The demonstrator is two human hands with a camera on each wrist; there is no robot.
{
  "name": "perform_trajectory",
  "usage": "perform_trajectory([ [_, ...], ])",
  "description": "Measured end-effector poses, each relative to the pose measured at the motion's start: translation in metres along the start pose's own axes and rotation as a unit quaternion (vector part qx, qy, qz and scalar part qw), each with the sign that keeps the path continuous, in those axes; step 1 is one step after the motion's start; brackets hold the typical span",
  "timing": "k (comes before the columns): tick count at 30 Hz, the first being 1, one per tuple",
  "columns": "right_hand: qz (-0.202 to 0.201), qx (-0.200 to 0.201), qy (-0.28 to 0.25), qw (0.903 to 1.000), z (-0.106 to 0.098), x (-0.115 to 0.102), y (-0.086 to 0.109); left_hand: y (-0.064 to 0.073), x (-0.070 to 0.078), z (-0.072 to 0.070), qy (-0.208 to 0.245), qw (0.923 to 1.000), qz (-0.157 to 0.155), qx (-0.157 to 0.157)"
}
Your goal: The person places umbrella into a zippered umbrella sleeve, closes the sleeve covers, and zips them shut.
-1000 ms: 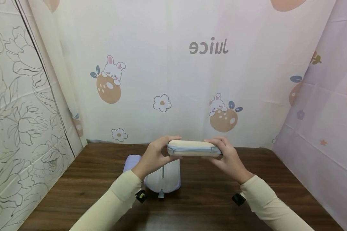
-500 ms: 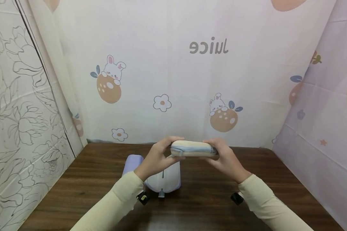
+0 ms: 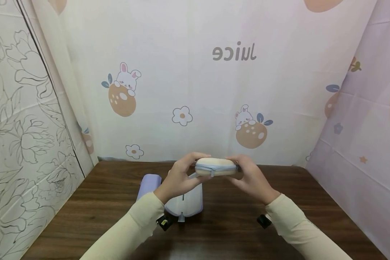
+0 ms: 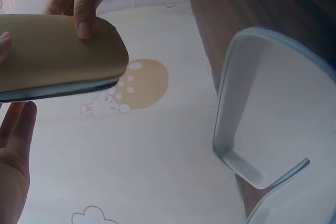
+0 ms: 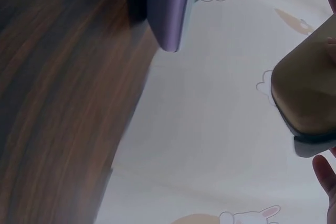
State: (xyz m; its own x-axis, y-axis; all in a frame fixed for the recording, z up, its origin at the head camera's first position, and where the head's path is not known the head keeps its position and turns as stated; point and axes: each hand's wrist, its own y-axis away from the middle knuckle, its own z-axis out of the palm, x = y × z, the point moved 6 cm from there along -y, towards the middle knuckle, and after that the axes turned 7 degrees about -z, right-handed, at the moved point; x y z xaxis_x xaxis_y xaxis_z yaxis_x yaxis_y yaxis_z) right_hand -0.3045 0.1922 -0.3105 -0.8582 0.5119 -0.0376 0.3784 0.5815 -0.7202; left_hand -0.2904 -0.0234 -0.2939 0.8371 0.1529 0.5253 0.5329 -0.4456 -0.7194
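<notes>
A small cream zippered case (image 3: 215, 165) with a light blue zip is held up above the table between both hands. My left hand (image 3: 177, 178) grips its left end, fingers on top and thumb below. My right hand (image 3: 255, 178) grips the right end the same way. The zip pull hangs at the front, left of the middle. In the left wrist view the case (image 4: 52, 56) shows a smooth, rounded side. Behind and below my left forearm stands a white case (image 3: 188, 202) with lavender edges and a front tab, partly hidden by that arm.
A lavender piece (image 3: 148, 186) lies left of the white case; whether they are joined is hidden. Both are on a dark wooden table (image 3: 234, 224). A printed curtain (image 3: 208, 90) hangs behind, with more cloth at both sides.
The cream case has turned between my hands, its zip pull swinging from the right end round to the front. Both hands have moved slightly closer together.
</notes>
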Motion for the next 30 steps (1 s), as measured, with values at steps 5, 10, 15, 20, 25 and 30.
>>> perform_trajectory([
  [5, -0.023, 0.003, -0.027, 0.9994, -0.001, -0.006, -0.008, -0.002, 0.003, 0.000, 0.000, 1.0000, 0.007, 0.006],
  [10, -0.041, 0.003, -0.048, 0.9980, 0.000, -0.013, -0.013, -0.002, 0.004, 0.000, -0.010, 0.9999, 0.004, 0.010],
  [15, -0.043, -0.001, -0.050, 0.9978, 0.003, -0.019, -0.020, -0.001, 0.005, 0.000, -0.025, 0.9995, -0.004, 0.019],
  [20, -0.051, 0.007, -0.051, 0.9974, 0.005, -0.024, -0.028, -0.001, 0.007, 0.001, -0.030, 0.9992, -0.003, 0.025],
  [25, -0.056, 0.012, -0.034, 0.9978, 0.008, -0.028, -0.033, -0.001, 0.005, 0.004, -0.018, 0.9996, 0.001, 0.020],
  [30, -0.056, 0.012, -0.020, 0.9982, 0.010, -0.029, -0.033, -0.001, 0.004, 0.004, -0.014, 0.9998, -0.005, 0.014],
])
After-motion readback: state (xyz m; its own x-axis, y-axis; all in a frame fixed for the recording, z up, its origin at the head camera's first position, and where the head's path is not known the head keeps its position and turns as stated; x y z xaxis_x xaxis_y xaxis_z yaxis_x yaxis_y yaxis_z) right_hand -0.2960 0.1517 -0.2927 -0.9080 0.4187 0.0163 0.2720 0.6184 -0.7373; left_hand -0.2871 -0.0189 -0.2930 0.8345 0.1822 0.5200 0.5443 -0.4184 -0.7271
